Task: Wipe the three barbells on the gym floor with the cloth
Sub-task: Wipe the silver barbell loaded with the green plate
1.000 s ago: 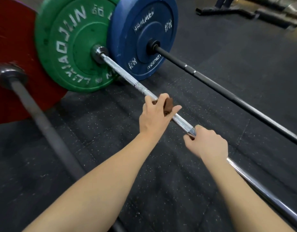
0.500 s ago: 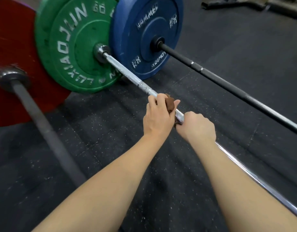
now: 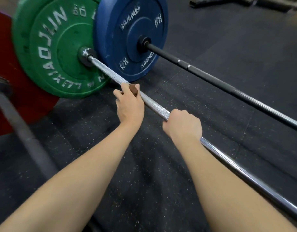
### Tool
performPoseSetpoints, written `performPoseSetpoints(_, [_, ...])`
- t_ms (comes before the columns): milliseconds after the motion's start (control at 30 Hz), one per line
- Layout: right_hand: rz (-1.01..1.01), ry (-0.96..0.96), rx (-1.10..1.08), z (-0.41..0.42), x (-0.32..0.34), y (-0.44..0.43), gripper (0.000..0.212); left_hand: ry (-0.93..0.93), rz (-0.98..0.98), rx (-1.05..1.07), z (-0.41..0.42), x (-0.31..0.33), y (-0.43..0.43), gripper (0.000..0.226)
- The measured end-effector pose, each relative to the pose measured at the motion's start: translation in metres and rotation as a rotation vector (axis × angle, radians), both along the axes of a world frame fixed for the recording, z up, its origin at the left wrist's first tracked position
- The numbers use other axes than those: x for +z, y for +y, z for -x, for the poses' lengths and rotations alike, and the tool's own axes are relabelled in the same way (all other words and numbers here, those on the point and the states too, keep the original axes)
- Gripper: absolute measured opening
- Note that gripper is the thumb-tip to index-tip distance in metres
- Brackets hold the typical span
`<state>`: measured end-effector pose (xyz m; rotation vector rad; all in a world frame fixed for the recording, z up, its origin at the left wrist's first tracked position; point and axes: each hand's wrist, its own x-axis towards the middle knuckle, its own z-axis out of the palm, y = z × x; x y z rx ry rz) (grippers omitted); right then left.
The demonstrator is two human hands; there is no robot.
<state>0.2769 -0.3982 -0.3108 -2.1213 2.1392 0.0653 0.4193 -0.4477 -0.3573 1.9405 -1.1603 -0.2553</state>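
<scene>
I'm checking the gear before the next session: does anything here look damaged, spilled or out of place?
Nothing serious. The blue plate shows pale scuffs near its left edge and the green plate looks pitted. No spills show on the floor, and the silver bar looks straight.

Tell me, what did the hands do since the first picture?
The left hand slid the brown cloth along the middle barbell toward the green plate. The right hand followed a little, gripping the same bar. Nothing was let go; the black barbell and the grey barbell lay still.
</scene>
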Motion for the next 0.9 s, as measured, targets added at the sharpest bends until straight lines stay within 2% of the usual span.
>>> performPoseSetpoints(100, [0.002, 0.008, 0.000, 0.000, 0.000, 0.000, 0.025, -0.022, 0.036, -0.051, 0.012, -0.001, 0.014, 0.041])
performPoseSetpoints(267, [-0.001, 0.023, -0.016, 0.000, 0.002, 0.001, 0.029, 0.104, 0.015, -0.081, 0.026, 0.005, 0.029, 0.035])
performPoseSetpoints(467, [0.020, 0.033, -0.003, 0.000, 0.002, 0.003, 0.026, -0.076, 0.035, -0.137, -0.002, -0.001, 0.009, 0.040])
performPoseSetpoints(700, [0.040, 0.030, -0.017, 0.000, 0.000, 0.003, 0.030, -0.130, 0.044, -0.142, -0.001, -0.002, 0.013, 0.044])
performPoseSetpoints(800, [0.047, 0.027, -0.013, 0.000, -0.001, 0.003, 0.028, -0.296, 0.060, -0.097, -0.004, -0.003, 0.011, 0.043])
performPoseSetpoints(900, [0.053, 0.028, -0.003, 0.001, -0.003, 0.003, 0.026, -0.231, 0.051, -0.034, -0.022, -0.001, -0.006, 0.043])
